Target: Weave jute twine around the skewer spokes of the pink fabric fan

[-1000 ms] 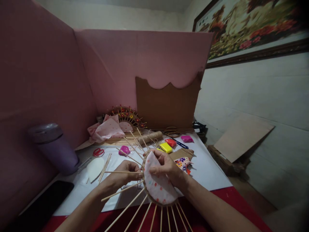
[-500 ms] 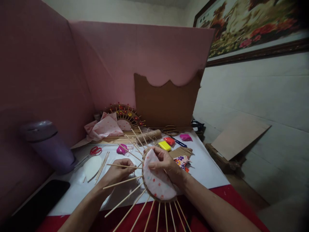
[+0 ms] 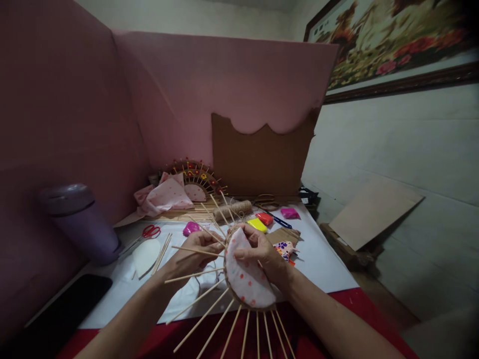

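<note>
I hold a half-round fan piece (image 3: 245, 279) covered in white cloth with pink dots, with several thin wooden sticks (image 3: 209, 309) fanning out from its curved edge. My right hand (image 3: 262, 252) grips its upper right side, fingers curled over the cloth. My left hand (image 3: 192, 254) sits at its left edge, fingers closed among the upper sticks, where a thin twine runs along the rim. What the left fingertips pinch is too small to see.
A purple lidded cup (image 3: 80, 222) stands at left, a black phone (image 3: 63, 309) in front of it. Red scissors (image 3: 149, 232), loose sticks (image 3: 161, 252), a twine spool (image 3: 234, 209), coloured clay packs (image 3: 258, 224), a finished fan (image 3: 196, 182), pink cloth (image 3: 164, 197) and a cardboard panel (image 3: 262, 159) lie behind.
My left hand has moved up and right along the fan's rim toward the top sticks. The fan piece has turned slightly, and my right hand stays on it.
</note>
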Tool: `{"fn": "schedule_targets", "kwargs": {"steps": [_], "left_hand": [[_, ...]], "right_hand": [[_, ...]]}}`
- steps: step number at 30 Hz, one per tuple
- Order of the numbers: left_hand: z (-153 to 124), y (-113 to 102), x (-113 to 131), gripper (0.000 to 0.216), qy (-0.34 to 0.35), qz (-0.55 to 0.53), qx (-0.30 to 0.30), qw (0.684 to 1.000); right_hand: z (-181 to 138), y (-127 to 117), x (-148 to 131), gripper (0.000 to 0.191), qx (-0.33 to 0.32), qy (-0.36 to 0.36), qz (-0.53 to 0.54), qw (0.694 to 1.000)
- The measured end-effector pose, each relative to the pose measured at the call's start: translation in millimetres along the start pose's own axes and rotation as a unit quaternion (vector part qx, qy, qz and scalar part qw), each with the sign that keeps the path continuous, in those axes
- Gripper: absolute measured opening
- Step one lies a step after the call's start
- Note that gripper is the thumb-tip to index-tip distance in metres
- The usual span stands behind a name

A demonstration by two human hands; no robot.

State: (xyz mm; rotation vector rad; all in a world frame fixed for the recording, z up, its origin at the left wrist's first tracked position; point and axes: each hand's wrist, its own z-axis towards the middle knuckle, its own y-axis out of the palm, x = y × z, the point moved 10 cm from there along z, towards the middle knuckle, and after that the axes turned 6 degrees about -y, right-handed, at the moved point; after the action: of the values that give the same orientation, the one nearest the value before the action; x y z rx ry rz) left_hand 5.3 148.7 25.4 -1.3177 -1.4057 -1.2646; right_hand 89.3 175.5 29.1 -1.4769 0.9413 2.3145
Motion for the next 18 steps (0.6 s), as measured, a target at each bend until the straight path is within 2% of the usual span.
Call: {"fn": "schedule_targets", "kwargs": {"steps": [6, 12, 18], "left_hand": [[-2, -9, 5, 0.021, 0.038, 0.033, 0.038, 0.998], [-7, -18, -3, 0.023, 0.032, 0.059, 0.057, 0.996], [-14, -19, 2, 0.021, 0.038, 0.058, 0.093, 0.993]], "right_hand": [[0, -2, -4, 0.038, 0.015, -0.016, -0.003, 1.000], [-1, 1, 2, 0.039, 0.012, 0.007, 0.007, 1.000], [-1, 1, 7, 0.040, 0.014, 0.014, 0.018, 1.000]]}}
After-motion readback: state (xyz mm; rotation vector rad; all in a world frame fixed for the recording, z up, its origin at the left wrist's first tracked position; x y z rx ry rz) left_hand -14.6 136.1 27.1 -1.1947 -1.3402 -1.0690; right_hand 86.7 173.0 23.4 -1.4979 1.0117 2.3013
